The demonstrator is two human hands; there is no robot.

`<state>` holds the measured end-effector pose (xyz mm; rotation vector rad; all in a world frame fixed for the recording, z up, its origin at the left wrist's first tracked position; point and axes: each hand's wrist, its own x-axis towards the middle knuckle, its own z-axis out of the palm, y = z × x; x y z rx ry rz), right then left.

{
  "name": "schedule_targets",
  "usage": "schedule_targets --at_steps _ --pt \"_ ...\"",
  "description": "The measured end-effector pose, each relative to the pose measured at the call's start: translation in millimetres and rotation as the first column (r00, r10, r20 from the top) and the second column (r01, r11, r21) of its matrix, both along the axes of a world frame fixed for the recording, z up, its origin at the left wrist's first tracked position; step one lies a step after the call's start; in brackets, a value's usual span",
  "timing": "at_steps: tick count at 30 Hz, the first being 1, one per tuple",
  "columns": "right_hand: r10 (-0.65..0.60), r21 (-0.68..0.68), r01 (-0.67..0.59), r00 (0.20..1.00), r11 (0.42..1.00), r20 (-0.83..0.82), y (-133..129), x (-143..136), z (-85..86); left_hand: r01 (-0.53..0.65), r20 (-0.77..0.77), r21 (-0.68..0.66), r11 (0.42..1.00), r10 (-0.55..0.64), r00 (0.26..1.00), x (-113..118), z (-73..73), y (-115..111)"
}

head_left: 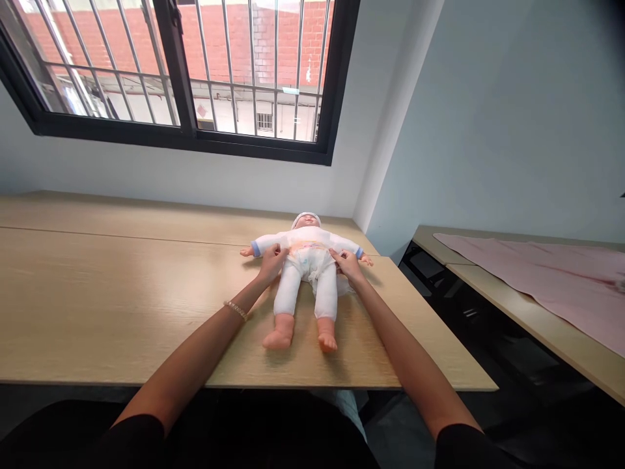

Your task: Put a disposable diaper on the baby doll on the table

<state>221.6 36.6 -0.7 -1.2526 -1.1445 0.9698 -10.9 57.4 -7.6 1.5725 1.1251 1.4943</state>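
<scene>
The left hand (273, 262) and right hand (346, 264) are set at opposite sides of the diaper (310, 259). Each hand is nearly closed, thumb and fingertips drawn together on the diaper's side edge at the waist.

The diaper is positioned between the hands, around the hips of the doll (299, 286). The doll lies on its back on the desk (146, 312), head beyond the hands, legs between the forearms, feet on the near side. Its arms extend outward past each hand, next to the fingers.

Crumpled white material (346, 285) lies just nearside of the right hand, partly covered by the wrist. A beaded bracelet (236, 311) encircles the left wrist.

The desk surface extends widely to the left of the left hand. Well right of the right hand, across a dark gap, a second desk (517, 306) carries a pink cloth (551, 277). A barred window (263, 147) is located beyond both hands.
</scene>
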Motion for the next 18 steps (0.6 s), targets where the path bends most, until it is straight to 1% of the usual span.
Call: schedule_targets --at_steps 3,5,6,7,8,9,10,11,12,13,14,15,16,17,18 --pt "0.0 -0.008 0.0 1.0 1.0 0.011 1.9 0.9 -1.7 -0.136 0.024 -0.016 0.991 0.136 0.99 1.0 -2.1 2.8" --pt "0.006 -0.01 -0.005 1.0 1.0 0.017 4.3 1.7 -3.8 -0.251 0.051 0.016 0.968 0.25 0.967 2.4 -0.6 2.6" --pt "0.007 -0.006 -0.007 1.0 1.0 0.02 5.6 2.1 -5.0 -0.3 0.049 0.065 0.952 0.297 0.954 3.5 1.7 0.8" --pt "0.009 -0.001 -0.009 1.0 1.0 0.025 6.8 2.3 -6.1 -0.34 0.032 0.141 0.93 0.339 0.94 5.1 5.2 -2.4" --pt "0.009 0.003 -0.009 0.999 1.0 0.031 7.6 2.4 -7.1 -0.356 0.001 0.242 0.902 0.367 0.93 7.4 10.1 -7.1" --pt "0.007 0.006 -0.007 0.999 1.0 0.037 8.2 2.4 -7.8 -0.333 -0.051 0.356 0.873 0.374 0.926 10.7 16.1 -13.0" --pt "0.005 0.01 -0.006 0.999 1.0 0.041 8.3 2.3 -8.2 -0.264 -0.126 0.463 0.846 0.357 0.925 15.2 23.1 -19.7" --pt "0.007 0.017 -0.007 0.999 1.0 0.043 8.1 2.1 -8.2 -0.154 -0.225 0.547 0.823 0.322 0.92 20.8 30.4 -26.5" --pt "0.008 0.026 -0.009 0.999 1.0 0.043 7.5 1.8 -7.9 -0.021 -0.346 0.593 0.805 0.278 0.896 27.5 37.5 -32.8" --pt "0.007 0.035 -0.009 0.999 0.999 0.042 6.8 1.6 -7.3 0.12 -0.478 0.601 0.79 0.236 0.846 35.0 43.6 -37.9" --pt "0.005 0.042 -0.007 0.999 0.999 0.043 6.0 1.3 -6.5 0.245 -0.601 0.579 0.778 0.204 0.772 43.0 48.1 -41.4" --pt "0.008 0.043 -0.01 0.999 0.999 0.045 5.2 1.1 -5.5 0.34 -0.701 0.537 0.772 0.184 0.688 51.0 50.5 -43.2" --pt "0.013 0.037 -0.015 0.999 0.999 0.048 4.6 0.9 -4.4 0.401 -0.774 0.491 0.773 0.176 0.609 58.6 50.7 -43.3" --pt "0.018 0.025 -0.019 0.998 1.0 0.053 4.1 0.8 -3.5 0.427 -0.819 0.456 0.781 0.181 0.544 65.4 48.7 -42.1" --pt "0.023 0.012 -0.024 0.998 1.0 0.057 3.8 0.7 -2.7 0.428 -0.845 0.438 0.791 0.2 0.496 71.2 44.8 -40.1"
